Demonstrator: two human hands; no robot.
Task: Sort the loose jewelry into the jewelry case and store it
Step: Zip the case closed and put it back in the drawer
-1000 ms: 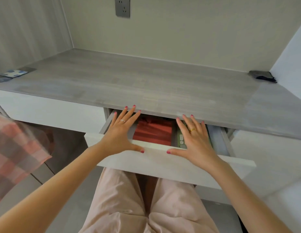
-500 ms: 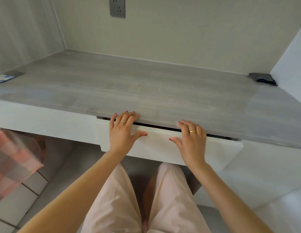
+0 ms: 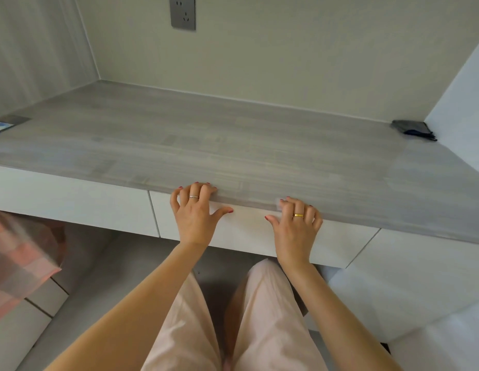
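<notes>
**Drawer flush under the desktop, two hands on its front**

While both arms reach forward from the bottom of the view, one grey wood-grain desktop fills the alcove, the largest thing in sight. Under its front edge runs one white drawer front, closed flush with the panels beside it; the jewelry case cannot be seen anywhere, so where it lies cannot be told from this view.

Two hands rest on that drawer front. The left hand has its palm flat on the white face, fingers bent up over the lip where drawer meets desktop, thumb spread out to the right. The right hand lies the same way just beside it, thumb pointing left, fingers loosely bent at the desktop edge and slightly blurred. Neither hand grips anything.

Smaller things: one grey wall socket above, one dark folded pouch at the far right corner of the desktop, one card at the left edge. Each hand wears one ring, silver ring on the left, gold ring on the right.
</notes>
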